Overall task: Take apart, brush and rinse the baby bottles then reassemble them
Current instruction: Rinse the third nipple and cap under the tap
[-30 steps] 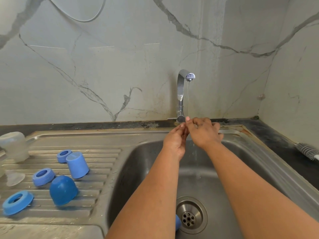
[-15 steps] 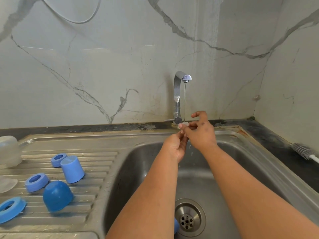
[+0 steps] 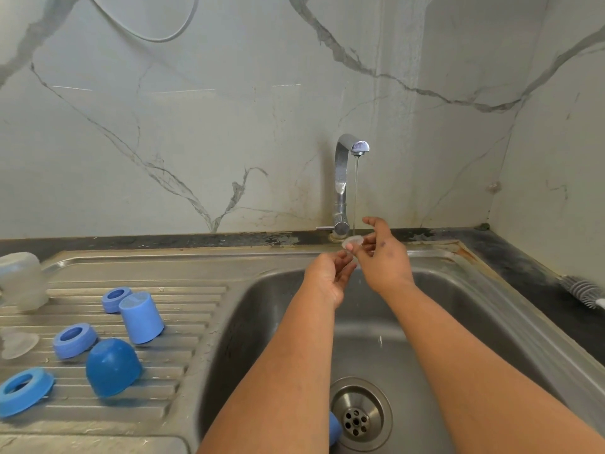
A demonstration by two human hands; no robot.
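Now, head view: right hand (image 3: 384, 257) pinches a clear teat (image 3: 353, 240) under the tap's (image 3: 343, 178) thin stream, above the sink (image 3: 458, 322). Left hand (image 3: 329, 273) cupped loosely beneath, holding nothing. Blue caps (image 3: 113, 367) and rings (image 3: 74, 340) lie on the drainboard (image 3: 183, 309).

Steel sink unit (image 3: 209, 257) with a ribbed draining board, set in a dark worktop (image 3: 510, 257).

On the draining board lie three blue rings (image 3: 115, 299) (image 3: 74, 340) (image 3: 24, 390), a pale blue cap (image 3: 141, 317) standing mouth-down just beside the far ring, and a darker blue domed cap (image 3: 113, 367) tilted near the middle ring. A clear bottle (image 3: 21, 281) stands at the far left, with a clear teat (image 3: 18, 345) nearer. In the basin a blue piece (image 3: 334, 428) lies beside the drain (image 3: 360, 414). A grey brush (image 3: 582, 290) lies on the worktop at right.
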